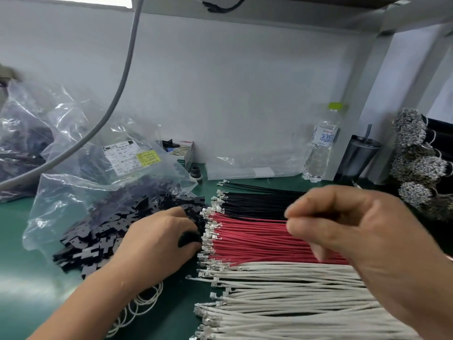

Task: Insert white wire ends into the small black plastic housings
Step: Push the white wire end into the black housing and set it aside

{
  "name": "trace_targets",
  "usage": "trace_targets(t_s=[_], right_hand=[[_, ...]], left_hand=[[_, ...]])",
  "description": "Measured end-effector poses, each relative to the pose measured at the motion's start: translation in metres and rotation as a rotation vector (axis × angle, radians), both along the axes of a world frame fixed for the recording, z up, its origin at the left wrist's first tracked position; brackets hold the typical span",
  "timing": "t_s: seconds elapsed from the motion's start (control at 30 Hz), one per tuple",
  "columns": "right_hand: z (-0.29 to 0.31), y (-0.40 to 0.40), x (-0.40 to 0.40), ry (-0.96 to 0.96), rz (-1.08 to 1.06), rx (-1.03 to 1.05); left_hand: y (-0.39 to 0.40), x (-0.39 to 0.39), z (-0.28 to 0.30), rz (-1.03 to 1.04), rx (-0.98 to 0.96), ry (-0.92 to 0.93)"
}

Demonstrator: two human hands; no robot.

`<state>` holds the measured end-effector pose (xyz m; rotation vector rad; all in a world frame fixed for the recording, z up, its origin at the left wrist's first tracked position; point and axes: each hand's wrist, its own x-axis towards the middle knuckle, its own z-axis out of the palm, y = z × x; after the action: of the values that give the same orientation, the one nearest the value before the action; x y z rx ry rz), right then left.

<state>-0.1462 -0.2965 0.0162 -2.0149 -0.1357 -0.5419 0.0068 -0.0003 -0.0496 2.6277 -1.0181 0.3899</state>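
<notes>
The left hand (159, 239) grasps a black housing (188, 238); the right hand (348, 231), pinched seemingly empty above the wires (282, 285), risks snagging neighbouring terminals.

Housings (103, 231) are spilling from a bag (81, 173) at 9 o'clock; wires (282, 288) are lying at 4 o'clock, a bottle (321, 148) standing behind at 2 o'clock.

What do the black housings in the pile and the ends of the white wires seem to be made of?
Black housings: probably moulded plastic, with a dull sheen on flat faces. White wires: matte, slightly rough white covering, material unclear; their ends look like bright crimped metal, silvery and reflective.
</notes>
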Motion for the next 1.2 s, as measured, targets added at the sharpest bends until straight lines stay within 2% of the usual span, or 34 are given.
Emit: trace_targets(t_s=[0.07,0.2,0.3,0.5,0.63,0.83,0.9,0.97,1.0,1.1,1.2], right_hand=[[-0.001,0.028,0.047,-0.006,-0.097,-0.180],[-0.018,0.019,0.118,0.284,-0.286,-0.550],[-0.041,0.018,0.143,0.389,-0.268,-0.705],[-0.046,0.013,0.159,0.390,-0.263,-0.773],[-0.046,0.016,0.159,0.373,-0.227,-0.791],[-0.046,0.017,0.157,0.333,-0.225,-0.799],[-0.044,0.017,0.153,0.287,-0.239,-0.834],[-0.035,0.016,0.146,0.173,-0.279,-0.877],[-0.030,0.015,0.142,0.085,-0.302,-0.915],[-0.010,0.017,0.125,-0.218,-0.374,-1.001],[-0.005,0.023,0.098,-0.435,-0.431,-0.970]], left_hand=[[0.001,-0.002,0.003,0.002,0.031,-0.013],[0.001,-0.003,0.005,-0.024,0.071,-0.054],[0.002,0.000,0.004,-0.036,0.120,-0.097],[0.001,0.001,0.004,-0.082,0.139,-0.125],[0.002,-0.002,0.011,-0.068,0.092,-0.059],[0.002,-0.006,0.014,-0.001,-0.010,-0.083],[0.003,-0.005,0.013,0.007,-0.168,-0.109],[0.000,-0.006,0.010,-0.015,-0.397,-0.047],[-0.002,-0.009,0.010,-0.025,-0.541,0.062],[-0.009,-0.016,0.012,-0.078,-0.948,0.557],[-0.011,-0.019,0.016,-0.101,-1.098,0.761]])
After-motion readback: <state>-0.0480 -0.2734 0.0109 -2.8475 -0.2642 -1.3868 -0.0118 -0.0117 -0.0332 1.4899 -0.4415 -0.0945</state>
